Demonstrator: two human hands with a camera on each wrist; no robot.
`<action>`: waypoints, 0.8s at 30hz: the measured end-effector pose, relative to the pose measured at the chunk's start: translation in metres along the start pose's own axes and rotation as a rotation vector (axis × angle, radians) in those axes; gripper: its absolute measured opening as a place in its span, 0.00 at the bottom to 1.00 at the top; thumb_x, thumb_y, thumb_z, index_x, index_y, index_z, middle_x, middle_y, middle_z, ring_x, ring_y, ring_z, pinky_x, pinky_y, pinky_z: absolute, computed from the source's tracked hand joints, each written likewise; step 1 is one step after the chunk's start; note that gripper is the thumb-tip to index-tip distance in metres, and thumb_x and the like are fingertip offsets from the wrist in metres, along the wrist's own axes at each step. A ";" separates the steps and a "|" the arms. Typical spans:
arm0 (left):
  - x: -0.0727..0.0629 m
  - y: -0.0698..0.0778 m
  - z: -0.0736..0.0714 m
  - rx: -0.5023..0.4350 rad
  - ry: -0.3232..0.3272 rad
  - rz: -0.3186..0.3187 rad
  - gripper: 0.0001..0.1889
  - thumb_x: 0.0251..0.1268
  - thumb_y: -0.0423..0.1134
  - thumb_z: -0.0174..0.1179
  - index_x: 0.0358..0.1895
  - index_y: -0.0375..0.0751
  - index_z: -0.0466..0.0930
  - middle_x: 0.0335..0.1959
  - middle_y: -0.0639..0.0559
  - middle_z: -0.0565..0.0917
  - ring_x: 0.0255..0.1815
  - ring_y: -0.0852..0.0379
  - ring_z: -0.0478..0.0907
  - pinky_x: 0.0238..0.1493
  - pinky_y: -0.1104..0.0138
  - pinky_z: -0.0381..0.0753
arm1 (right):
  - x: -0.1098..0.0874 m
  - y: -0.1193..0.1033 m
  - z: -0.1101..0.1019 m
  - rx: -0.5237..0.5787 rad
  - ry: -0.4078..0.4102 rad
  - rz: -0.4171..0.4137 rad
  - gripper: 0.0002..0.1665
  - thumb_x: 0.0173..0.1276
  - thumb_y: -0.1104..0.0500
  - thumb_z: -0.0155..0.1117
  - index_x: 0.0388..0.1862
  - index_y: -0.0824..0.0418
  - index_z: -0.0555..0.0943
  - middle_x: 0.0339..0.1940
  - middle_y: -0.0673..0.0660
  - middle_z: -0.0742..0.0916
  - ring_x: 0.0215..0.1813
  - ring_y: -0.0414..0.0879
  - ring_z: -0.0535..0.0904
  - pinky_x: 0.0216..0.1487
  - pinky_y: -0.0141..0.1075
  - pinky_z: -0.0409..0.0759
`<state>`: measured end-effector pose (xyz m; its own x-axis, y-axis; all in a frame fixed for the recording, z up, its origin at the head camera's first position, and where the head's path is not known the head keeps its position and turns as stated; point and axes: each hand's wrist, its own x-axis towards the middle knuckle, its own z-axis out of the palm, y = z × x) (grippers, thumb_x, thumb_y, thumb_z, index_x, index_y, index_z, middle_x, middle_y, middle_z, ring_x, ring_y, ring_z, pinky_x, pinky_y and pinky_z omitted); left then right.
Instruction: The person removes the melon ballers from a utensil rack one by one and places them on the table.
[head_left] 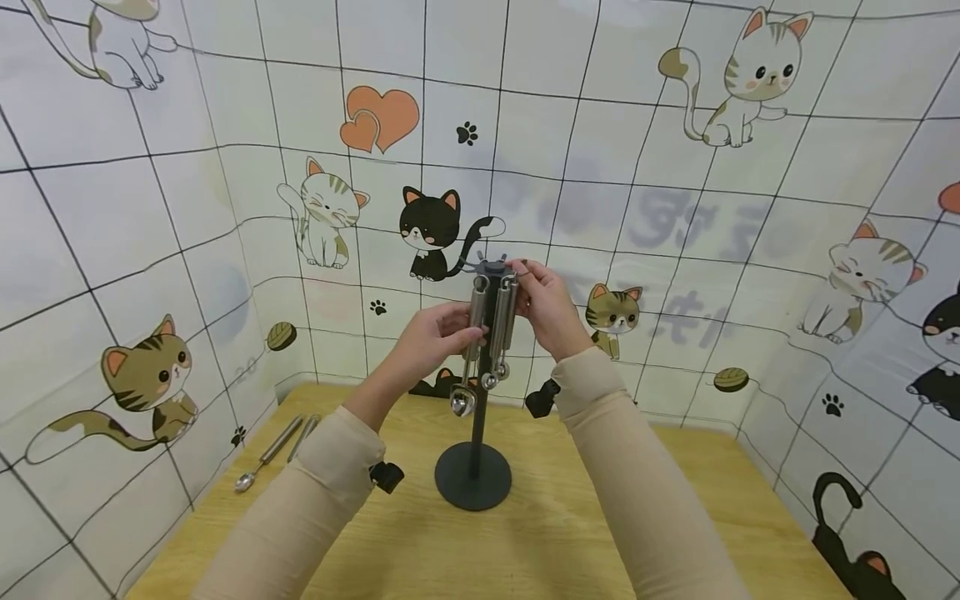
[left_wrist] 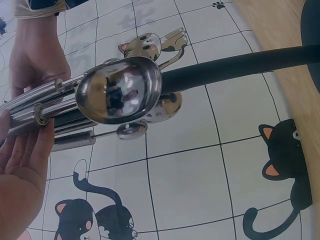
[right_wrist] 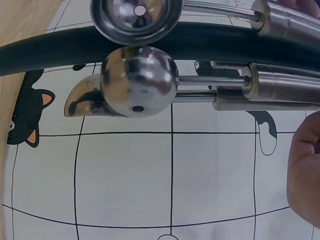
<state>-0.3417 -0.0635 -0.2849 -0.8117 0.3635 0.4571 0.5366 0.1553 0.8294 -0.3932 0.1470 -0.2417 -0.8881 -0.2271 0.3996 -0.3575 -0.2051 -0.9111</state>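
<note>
A dark utensil stand (head_left: pixel 474 477) rises upright with several steel-handled tools hanging from its hooked top. Among them are melon ballers (right_wrist: pixel 139 82) with round cups, one of which shows a hole in its bowl. My left hand (head_left: pixel 438 333) pinches the handle of a steel scoop (left_wrist: pixel 120 92) between thumb and fingers, on the left side of the post. Up at the hooked top (head_left: pixel 495 268), my right hand (head_left: pixel 551 304) has its thumb and fingertips together on a hook; the exact contact is too small to make out. Handles partly hide the post.
Left on the wooden table (head_left: pixel 555 517) lies a small steel scoop (head_left: pixel 262 458), with another steel handle (head_left: pixel 303 435) beside it, partly hidden by my left sleeve. A cat-patterned sheet (head_left: pixel 570 133) covers the walls close behind and beside the stand.
</note>
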 end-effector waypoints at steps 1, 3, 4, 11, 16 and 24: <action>0.000 0.002 -0.001 0.004 0.003 0.002 0.22 0.75 0.41 0.62 0.68 0.40 0.75 0.53 0.47 0.87 0.53 0.51 0.85 0.52 0.57 0.85 | 0.000 0.000 0.000 -0.003 -0.001 -0.005 0.16 0.81 0.49 0.53 0.53 0.56 0.80 0.26 0.51 0.70 0.27 0.43 0.61 0.31 0.34 0.65; -0.001 0.006 -0.002 0.007 0.011 0.004 0.22 0.75 0.40 0.62 0.68 0.39 0.75 0.52 0.46 0.87 0.53 0.51 0.86 0.52 0.57 0.85 | 0.001 -0.001 0.000 -0.001 -0.003 -0.013 0.16 0.81 0.49 0.53 0.54 0.57 0.80 0.26 0.51 0.70 0.27 0.44 0.61 0.32 0.34 0.64; -0.001 0.008 -0.003 0.011 0.014 0.001 0.22 0.74 0.40 0.62 0.68 0.39 0.75 0.52 0.47 0.87 0.52 0.52 0.86 0.52 0.57 0.85 | 0.001 -0.001 0.000 0.003 -0.003 -0.014 0.16 0.81 0.49 0.53 0.54 0.57 0.80 0.26 0.51 0.70 0.27 0.44 0.61 0.32 0.34 0.64; -0.003 0.012 -0.005 0.009 0.025 -0.001 0.25 0.74 0.41 0.63 0.70 0.44 0.74 0.51 0.45 0.86 0.50 0.51 0.86 0.49 0.56 0.86 | 0.001 0.000 0.000 0.030 0.019 0.005 0.14 0.80 0.51 0.55 0.52 0.57 0.82 0.24 0.50 0.70 0.25 0.44 0.59 0.31 0.35 0.63; -0.007 0.008 -0.005 -0.016 0.018 -0.022 0.30 0.73 0.40 0.64 0.75 0.45 0.68 0.53 0.43 0.86 0.53 0.50 0.86 0.49 0.56 0.86 | 0.001 0.003 -0.002 0.033 0.020 0.015 0.13 0.81 0.52 0.54 0.51 0.56 0.83 0.22 0.51 0.68 0.24 0.45 0.59 0.30 0.36 0.61; -0.016 0.001 -0.013 0.000 0.027 -0.006 0.31 0.72 0.42 0.65 0.76 0.45 0.67 0.54 0.44 0.85 0.52 0.51 0.86 0.48 0.57 0.87 | 0.000 0.003 -0.006 0.012 -0.001 -0.005 0.14 0.81 0.51 0.53 0.54 0.56 0.82 0.23 0.52 0.67 0.25 0.45 0.59 0.32 0.36 0.62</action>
<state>-0.3312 -0.0814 -0.2875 -0.8210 0.3381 0.4601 0.5313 0.1576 0.8324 -0.3962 0.1525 -0.2446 -0.8859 -0.2273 0.4044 -0.3586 -0.2174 -0.9078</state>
